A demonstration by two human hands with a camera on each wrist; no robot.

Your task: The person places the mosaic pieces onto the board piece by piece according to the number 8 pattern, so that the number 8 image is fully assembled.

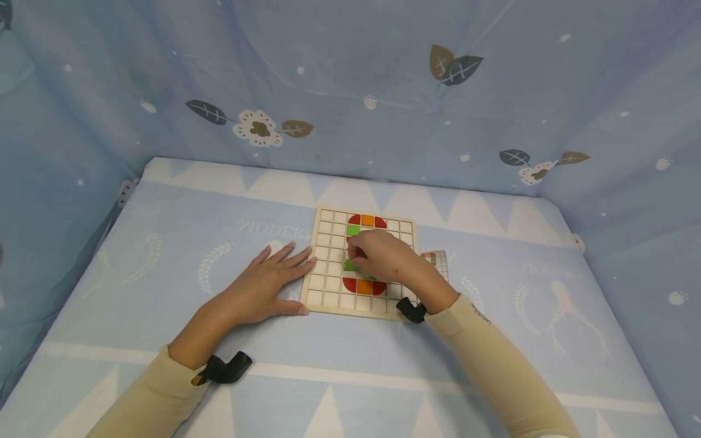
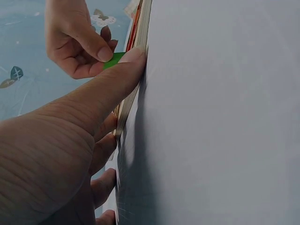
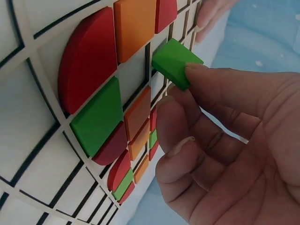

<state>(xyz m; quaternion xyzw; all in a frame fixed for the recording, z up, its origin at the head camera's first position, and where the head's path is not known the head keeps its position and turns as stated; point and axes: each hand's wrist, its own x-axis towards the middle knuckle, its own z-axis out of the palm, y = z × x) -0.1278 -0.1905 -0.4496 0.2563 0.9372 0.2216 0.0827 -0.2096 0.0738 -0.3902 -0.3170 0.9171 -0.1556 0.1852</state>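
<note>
A wooden grid board [image 1: 331, 252] lies on the table, with red, orange and green blocks set in its cells. Between thumb and fingers, my right hand [image 1: 383, 255] pinches a green square block [image 3: 176, 63], tilted over the grid beside an orange block [image 3: 134, 28]. Nearby in the right wrist view sit a red rounded block [image 3: 89, 61] and another green block [image 3: 99, 117]. My left hand [image 1: 263, 283] rests flat with fingers spread, its fingertips at the board's left edge. In the left wrist view its thumb touches the board's side. The right hand hides part of the pattern.
A small printed card [image 1: 441, 263] with a coloured grid lies against the board's right side, partly behind the right forearm. A patterned cloth covers the table [image 1: 181, 243]. Blue fabric walls [image 1: 350, 79] rise behind the table and at both sides.
</note>
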